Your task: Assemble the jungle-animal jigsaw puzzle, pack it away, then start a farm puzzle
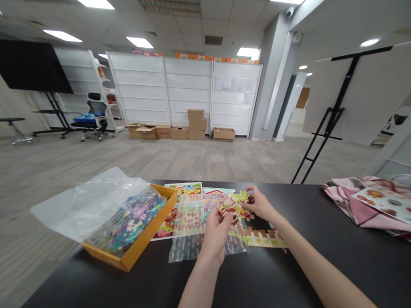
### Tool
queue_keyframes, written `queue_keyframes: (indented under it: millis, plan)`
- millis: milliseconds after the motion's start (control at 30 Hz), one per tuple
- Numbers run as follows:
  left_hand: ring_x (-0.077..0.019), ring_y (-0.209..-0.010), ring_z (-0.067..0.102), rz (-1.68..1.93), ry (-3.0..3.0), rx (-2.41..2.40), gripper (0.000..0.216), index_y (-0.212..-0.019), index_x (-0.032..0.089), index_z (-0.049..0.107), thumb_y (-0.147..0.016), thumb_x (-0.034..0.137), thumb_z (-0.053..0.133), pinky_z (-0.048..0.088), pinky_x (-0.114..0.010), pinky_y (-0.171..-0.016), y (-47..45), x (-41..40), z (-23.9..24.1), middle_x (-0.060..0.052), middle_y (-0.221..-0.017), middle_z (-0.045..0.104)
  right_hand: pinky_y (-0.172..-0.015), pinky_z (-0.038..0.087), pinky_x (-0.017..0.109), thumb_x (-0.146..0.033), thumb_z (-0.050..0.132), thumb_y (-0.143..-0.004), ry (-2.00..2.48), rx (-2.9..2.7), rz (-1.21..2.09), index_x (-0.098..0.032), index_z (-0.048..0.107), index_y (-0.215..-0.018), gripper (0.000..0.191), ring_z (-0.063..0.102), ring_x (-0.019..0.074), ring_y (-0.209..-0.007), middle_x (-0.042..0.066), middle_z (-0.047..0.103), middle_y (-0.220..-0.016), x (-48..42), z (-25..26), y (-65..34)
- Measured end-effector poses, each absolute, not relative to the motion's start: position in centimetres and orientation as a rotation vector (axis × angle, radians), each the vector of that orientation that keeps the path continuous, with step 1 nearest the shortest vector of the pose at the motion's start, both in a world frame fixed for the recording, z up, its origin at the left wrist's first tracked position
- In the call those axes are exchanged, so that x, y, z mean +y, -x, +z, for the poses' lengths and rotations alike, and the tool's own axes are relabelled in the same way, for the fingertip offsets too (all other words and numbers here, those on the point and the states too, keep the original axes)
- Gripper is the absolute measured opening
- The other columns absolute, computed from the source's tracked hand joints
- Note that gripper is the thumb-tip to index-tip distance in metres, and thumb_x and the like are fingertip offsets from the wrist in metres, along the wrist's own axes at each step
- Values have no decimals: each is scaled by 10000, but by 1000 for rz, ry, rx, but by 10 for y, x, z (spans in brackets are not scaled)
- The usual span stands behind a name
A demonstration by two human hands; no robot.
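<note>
Both hands are joining puzzle pieces over the worktop (130, 288).
Left hand (215, 232) and right hand (260, 204) are each pinching the joined puzzle pieces (235, 208); the orange box (141, 244) on the left is holding many loose.

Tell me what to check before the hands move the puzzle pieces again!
1. Both hands on the pieces: ok. The left hand and right hand both hold the clump of puzzle pieces.
2. Pieces over the table, not the edge: ok.
3. Picture sheet in sight: ok, though partly covered by a clear plastic bag.
4. Orange box of spare pieces fully on the table: not ok, its corner reaches past the table edge.
5. Pieces joined tight: cannot tell.
6. Pink cloth clear of the hands: ok, it lies far to the right.
</note>
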State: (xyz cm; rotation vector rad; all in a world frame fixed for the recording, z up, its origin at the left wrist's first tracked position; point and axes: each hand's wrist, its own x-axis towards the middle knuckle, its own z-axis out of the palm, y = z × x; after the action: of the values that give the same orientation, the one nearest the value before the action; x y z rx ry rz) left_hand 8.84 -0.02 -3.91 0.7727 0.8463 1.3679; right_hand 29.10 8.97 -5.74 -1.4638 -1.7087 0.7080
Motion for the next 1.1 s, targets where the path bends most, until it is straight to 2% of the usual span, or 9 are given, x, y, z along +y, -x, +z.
queue_keyframes:
  millis: [133,233,333,533,700,900,1100]
  plan:
    - [-189,-889,714,1365,-730,849,312,-942,180,670,-701,325,806,523,-277,-777,-88,-4,-36,-74,-983,768,-635,476,316,-458,713,-701,1452,-1675,686,-224,473,-1111,530,633,191,-643,-40,658,-709,88,-56,-287]
    - [-180,-888,706,1349,-710,869,317,-943,179,675,-695,322,811,507,-252,-748,-84,-8,-29,-72,-988,763,-614,443,308,-453,634,-753,1507,-1645,571,-223,508,-1047,394,597,184,-593,-44,633,-634,90,-56,-286]
    - [-161,-863,694,1298,-708,901,338,-966,186,670,-694,322,818,488,-225,-706,-80,-10,-24,-59,-997,753,-576,409,291,-391,621,-733,1569,-1546,516,-230,525,-955,291,553,170,-545,-54,599,-569,94,-58,-285]
    - [-151,-842,685,1285,-691,894,359,-960,183,657,-684,330,834,478,-210,-678,-78,-11,-24,-56,-989,746,-502,428,256,-424,658,-702,1455,-1253,905,-212,516,-1016,405,539,137,-517,-44,615,-636,98,-60,-287]
    - [-154,-832,687,1296,-677,896,333,-939,184,664,-683,314,834,489,-219,-685,-79,-13,-20,-52,-962,749,-499,453,251,-480,759,-648,1372,-1388,872,-216,546,-980,474,590,157,-578,-36,614,-639,96,-55,-295]
    - [-173,-871,696,1306,-672,887,289,-915,178,677,-679,262,821,514,-256,-769,-78,-14,-14,-60,-925,756,-466,482,246,-419,768,-698,1460,-1296,987,-223,551,-914,364,579,130,-485,-42,600,-599,96,-58,-300]
    - [-172,-862,704,1302,-649,883,285,-891,177,670,-665,255,826,529,-267,-788,-79,-14,-12,-69,-955,766,-442,474,238,-479,786,-673,1408,-1513,839,-211,596,-940,424,634,169,-566,-21,652,-637,99,-54,-311]
